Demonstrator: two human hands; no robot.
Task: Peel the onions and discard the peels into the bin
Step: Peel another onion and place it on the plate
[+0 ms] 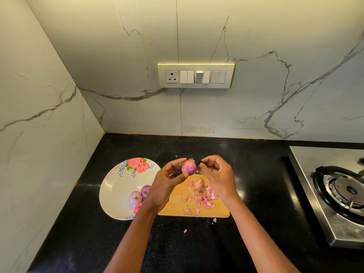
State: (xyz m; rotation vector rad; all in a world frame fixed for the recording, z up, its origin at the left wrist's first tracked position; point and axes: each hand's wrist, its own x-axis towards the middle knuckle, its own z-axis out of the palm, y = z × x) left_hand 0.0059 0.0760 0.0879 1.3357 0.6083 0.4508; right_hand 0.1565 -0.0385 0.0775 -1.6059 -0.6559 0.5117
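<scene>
My left hand grips a purple onion between fingers and thumb, held above the wooden cutting board. Just right of it, my right hand has its fingers curled and pinches a small bit of peel beside the onion's top. Another onion with dry skin lies on the board, beside a scatter of pink peels. Two peeled onions sit on a white floral plate to the left. No bin is in view.
A steel gas stove with its burner stands at the right on the black counter. A few peel bits lie on the counter in front of the board. Marble walls close the left and back; a switch panel is on the back wall.
</scene>
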